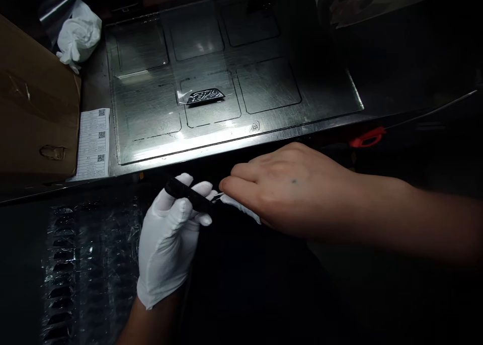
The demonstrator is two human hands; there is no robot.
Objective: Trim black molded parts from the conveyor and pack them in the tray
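My left hand (pixel 168 244), in a white glove, grips a narrow black piece (pixel 188 194) between thumb and fingers, in front of the steel worktop. Close to the right end of that piece is my bare right hand (pixel 275 184), its fingers closed. A thin metal tip (pixel 218 196) sticks out from the right fingers toward the black piece; the rest of the tool is hidden in the hand. White cloth (pixel 241 209) shows under the right hand. On the worktop lies a black part with a white pattern (pixel 206 96), on clear film.
The steel worktop (pixel 271 86) carries outlined rectangles. At left stand a cardboard box (pixel 33 103), a label sheet (pixel 92 144) and a crumpled white glove (pixel 81 33). A clear tray of black parts (pixel 90 269) sits lower left. A red-handled tool (pixel 368 137) lies right.
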